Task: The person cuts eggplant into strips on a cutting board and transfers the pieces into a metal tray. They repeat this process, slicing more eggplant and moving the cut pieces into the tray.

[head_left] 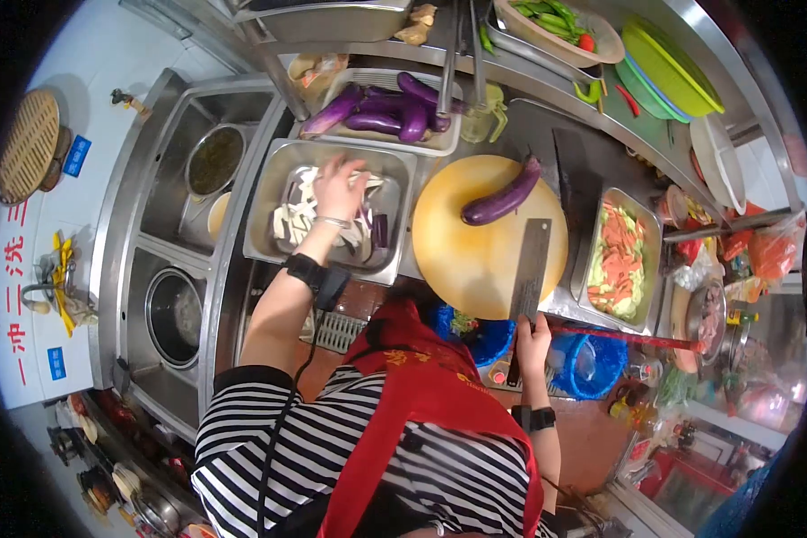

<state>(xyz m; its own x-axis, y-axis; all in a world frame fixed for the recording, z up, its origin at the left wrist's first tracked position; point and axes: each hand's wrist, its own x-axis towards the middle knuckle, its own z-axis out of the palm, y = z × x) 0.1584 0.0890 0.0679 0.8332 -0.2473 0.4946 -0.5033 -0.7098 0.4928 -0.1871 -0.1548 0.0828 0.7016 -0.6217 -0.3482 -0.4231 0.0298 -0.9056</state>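
Steel pan (267, 220), left of centre: left hand (339, 184) sits over it, fingers spread apart, tips on the cut eggplant pieces (294, 217) inside. Right hand (533, 345) is at the near edge, fingers wrapped tight on the cleaver (531, 269) handle, with the blade lying flat on the round yellow cutting board (457, 255). One whole purple eggplant (502, 199) lies on the board's far side. More eggplants (381, 112) are in the far tray. Carrot and cucumber slices (619, 260) are in the pan to the right.
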